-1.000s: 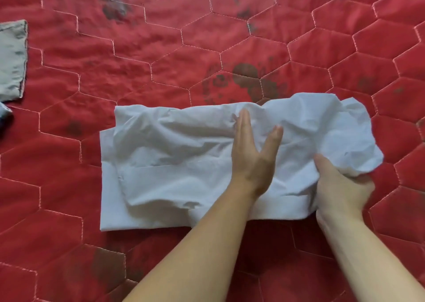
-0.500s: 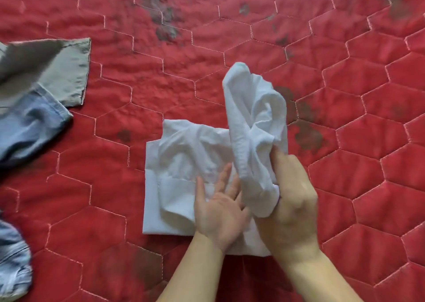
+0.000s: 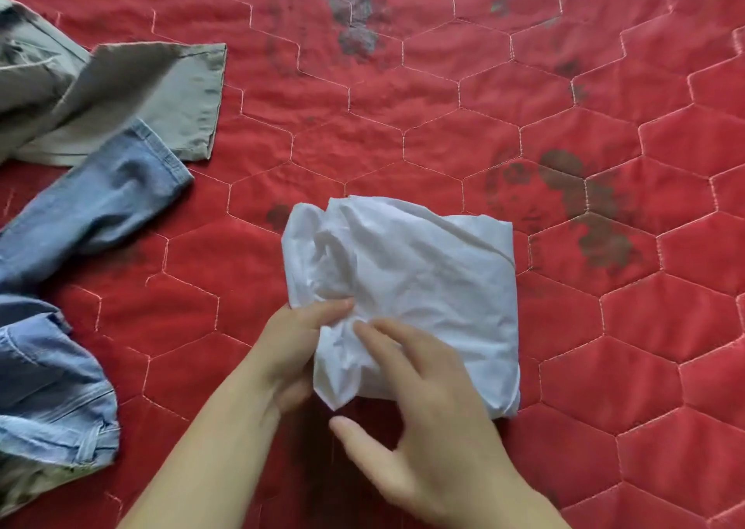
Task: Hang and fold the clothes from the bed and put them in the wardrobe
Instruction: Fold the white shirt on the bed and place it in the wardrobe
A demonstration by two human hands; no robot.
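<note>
Both our hands meet at the near-left corner of the folded white shirt (image 3: pixel 411 278) on the bed (image 3: pixel 604 327): left hand (image 3: pixel 298 343) pinching it, right hand (image 3: pixel 423 419) spread, its fingertips resting there, the bundle lying forward and right.

The quilted bed cover (image 3: pixel 403 125) is bright red, stitched in pale pinkish-white thread into a repeating honeycomb of hexagons, and it carries dark grey-brown blotches near the top centre and on the right of the folded garment. That crumpled folded cotton garment (image 3: pixel 423 278) is plain white with soft grey shadows in its creases and no print. At the left edge lie a plain olive-grey trouser leg (image 3: pixel 161 101) with a hemmed end and faded light blue denim jeans (image 3: pixel 100 202), washed paler in streaks towards the lower part.
</note>
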